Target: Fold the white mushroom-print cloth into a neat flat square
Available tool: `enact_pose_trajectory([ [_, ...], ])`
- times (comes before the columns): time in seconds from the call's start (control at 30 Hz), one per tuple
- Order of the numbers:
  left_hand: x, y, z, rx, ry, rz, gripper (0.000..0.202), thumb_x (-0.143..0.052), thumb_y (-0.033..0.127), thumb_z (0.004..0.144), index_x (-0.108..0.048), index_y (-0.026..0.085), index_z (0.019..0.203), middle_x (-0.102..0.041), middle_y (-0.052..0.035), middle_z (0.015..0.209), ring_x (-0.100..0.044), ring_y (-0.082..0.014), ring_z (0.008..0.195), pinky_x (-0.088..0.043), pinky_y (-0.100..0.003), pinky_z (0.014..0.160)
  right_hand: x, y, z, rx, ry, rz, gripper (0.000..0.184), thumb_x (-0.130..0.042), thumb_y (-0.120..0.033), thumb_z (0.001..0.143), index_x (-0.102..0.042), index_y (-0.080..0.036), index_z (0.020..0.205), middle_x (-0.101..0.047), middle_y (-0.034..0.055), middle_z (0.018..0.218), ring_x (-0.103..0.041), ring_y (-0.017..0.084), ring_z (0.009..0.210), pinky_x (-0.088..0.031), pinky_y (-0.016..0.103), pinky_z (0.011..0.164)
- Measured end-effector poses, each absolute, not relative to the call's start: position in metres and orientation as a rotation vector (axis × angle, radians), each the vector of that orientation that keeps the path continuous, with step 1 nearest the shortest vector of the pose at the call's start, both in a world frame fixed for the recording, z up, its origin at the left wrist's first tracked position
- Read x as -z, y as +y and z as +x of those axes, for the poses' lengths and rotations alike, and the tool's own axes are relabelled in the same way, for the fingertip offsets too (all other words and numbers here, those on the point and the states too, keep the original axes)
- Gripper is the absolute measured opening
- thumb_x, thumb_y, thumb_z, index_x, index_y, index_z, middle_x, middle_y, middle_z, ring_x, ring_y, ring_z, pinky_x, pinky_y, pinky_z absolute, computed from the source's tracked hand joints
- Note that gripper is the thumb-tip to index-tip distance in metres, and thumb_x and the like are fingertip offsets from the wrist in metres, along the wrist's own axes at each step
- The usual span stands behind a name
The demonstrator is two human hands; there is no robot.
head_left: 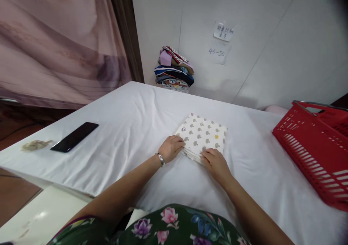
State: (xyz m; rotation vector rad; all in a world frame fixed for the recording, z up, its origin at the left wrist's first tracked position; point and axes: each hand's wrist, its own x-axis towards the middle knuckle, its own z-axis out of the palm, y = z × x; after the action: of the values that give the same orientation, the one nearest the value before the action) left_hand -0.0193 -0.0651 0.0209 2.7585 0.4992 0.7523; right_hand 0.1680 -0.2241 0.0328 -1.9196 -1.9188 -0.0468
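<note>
A folded white cloth (pixel 203 134) with small grey and coloured prints lies in the middle of the white-covered table (pixel 130 121). My left hand (pixel 171 148) grips its near left edge, fingers curled onto the fabric; a bracelet sits on that wrist. My right hand (pixel 216 163) holds the near edge of the same cloth, fingers curled over the stacked layers.
A red plastic basket (pixel 315 149) stands at the right. A black phone (pixel 74 136) lies at the left, a small crumpled scrap (pixel 35 145) beside it. A pile of folded clothes (pixel 174 69) sits at the far edge by the wall. Two paper notes (pixel 221 40) hang on the wall.
</note>
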Motion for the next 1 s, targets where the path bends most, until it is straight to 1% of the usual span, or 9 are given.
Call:
enact_pose_trajectory([
  [0.23, -0.022, -0.063, -0.016, -0.74, 0.494, 2.733, 0.015, -0.049, 0.019, 0.085, -0.064, 0.021, 0.089, -0.061, -0.0037, 0.089, -0.052, -0.0167, 0.087, -0.04, -0.034, 0.082, -0.032, -0.224, 0.166, 0.042, -1.854, -1.882, 0.025, -0.039, -0.024, 0.09, -0.063, -0.021, 0.09, -0.06, 0.0062, 0.09, -0.053, 0.019, 0.083, -0.044, 0.032, 0.073],
  [0.4, -0.015, -0.062, -0.016, -0.828, 0.505, 2.668, 0.019, -0.044, 0.021, 0.088, -0.063, 0.021, 0.091, -0.06, -0.0036, 0.089, -0.052, -0.016, 0.087, -0.04, -0.034, 0.081, -0.03, -0.225, 0.165, 0.051, -1.932, -1.916, 0.018, -0.046, -0.027, 0.087, -0.062, -0.022, 0.095, -0.06, 0.0068, 0.092, -0.053, 0.02, 0.083, -0.044, 0.033, 0.073],
  [0.5, -0.012, -0.062, -0.015, -0.86, 0.504, 2.637, 0.019, -0.044, 0.021, 0.089, -0.062, 0.02, 0.092, -0.061, -0.0035, 0.09, -0.053, -0.0158, 0.087, -0.04, -0.034, 0.081, -0.031, -0.226, 0.165, 0.048, -1.958, -1.926, 0.019, -0.049, -0.03, 0.086, -0.061, -0.022, 0.097, -0.059, 0.008, 0.093, -0.053, 0.021, 0.083, -0.044, 0.035, 0.073],
  [0.77, -0.013, -0.064, -0.016, -0.921, 0.487, 2.628, 0.02, -0.043, 0.021, 0.089, -0.062, 0.021, 0.092, -0.061, -0.0033, 0.091, -0.053, -0.0157, 0.089, -0.04, -0.034, 0.084, -0.032, -0.224, 0.166, -0.004, -1.874, -1.899, 0.025, -0.04, -0.022, 0.089, -0.063, -0.022, 0.097, -0.061, 0.0069, 0.093, -0.054, 0.02, 0.085, -0.046, 0.034, 0.075],
  [0.87, -0.013, -0.065, -0.018, -0.883, 0.439, 2.65, 0.017, -0.048, 0.025, 0.086, -0.061, 0.022, 0.097, -0.06, -0.0035, 0.094, -0.053, -0.016, 0.09, -0.039, -0.035, 0.086, -0.03, -0.224, 0.167, -0.015, -1.823, -1.891, 0.025, -0.038, -0.022, 0.09, -0.063, -0.022, 0.096, -0.06, 0.0069, 0.093, -0.054, 0.02, 0.086, -0.046, 0.034, 0.075],
  [0.93, -0.013, -0.065, -0.019, -0.855, 0.425, 2.664, 0.019, -0.052, 0.028, 0.085, -0.061, 0.023, 0.101, -0.06, -0.0037, 0.096, -0.053, -0.0168, 0.091, -0.039, -0.036, 0.086, -0.03, -0.224, 0.167, -0.021, -1.806, -1.887, 0.026, -0.037, -0.022, 0.09, -0.062, -0.022, 0.095, -0.06, 0.0065, 0.092, -0.055, 0.02, 0.086, -0.047, 0.034, 0.075],
  [1.0, -0.012, -0.065, -0.018, -0.84, 0.431, 2.675, 0.02, -0.051, 0.029, 0.085, -0.061, 0.024, 0.101, -0.06, -0.0037, 0.095, -0.052, -0.0171, 0.092, -0.039, -0.036, 0.086, -0.03, -0.225, 0.167, -0.017, -1.807, -1.884, 0.026, -0.036, -0.023, 0.09, -0.062, -0.023, 0.094, -0.06, 0.0064, 0.091, -0.055, 0.02, 0.085, -0.047, 0.034, 0.074],
])
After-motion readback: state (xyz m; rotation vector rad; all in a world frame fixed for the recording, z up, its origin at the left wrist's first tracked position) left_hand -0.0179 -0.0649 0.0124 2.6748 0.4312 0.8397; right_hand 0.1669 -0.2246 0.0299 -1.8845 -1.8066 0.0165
